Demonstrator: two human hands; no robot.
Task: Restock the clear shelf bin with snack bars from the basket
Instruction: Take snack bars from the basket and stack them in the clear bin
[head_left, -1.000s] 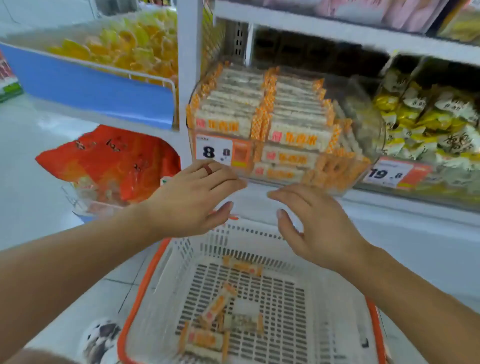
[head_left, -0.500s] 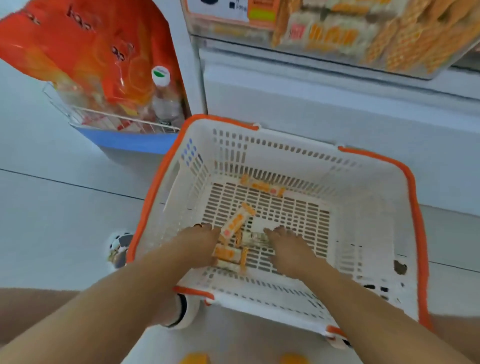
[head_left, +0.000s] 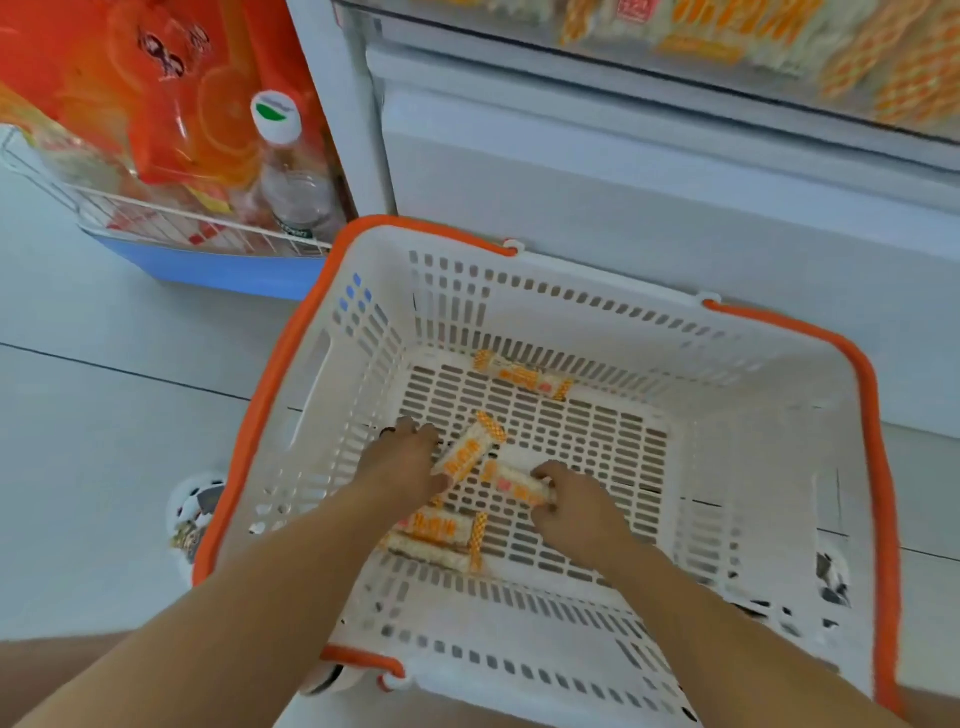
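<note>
A white basket (head_left: 769, 415) with an orange rim stands on the floor below the shelf. Several orange-and-white snack bars lie on its slotted bottom. My left hand (head_left: 402, 462) is down in the basket and holds one snack bar (head_left: 467, 451) that slants up to the right. My right hand (head_left: 576, 501) grips another snack bar (head_left: 514, 483) by its right end. Two more bars (head_left: 441, 535) lie under my left wrist, and a single bar (head_left: 522, 376) rests near the far wall. The clear shelf bin (head_left: 779, 47), filled with bars, shows blurred along the top edge.
A wire rack on a blue base (head_left: 208, 254) stands left of the basket, with orange bags (head_left: 171, 88) and a bottle (head_left: 296, 176) in it. A white shelf base (head_left: 623, 197) rises behind the basket. A patterned shoe (head_left: 195, 512) shows by the basket's left side.
From in front of the shelf bin both hands dropped into the basket. Since half a second ago each has closed on a snack bar.
</note>
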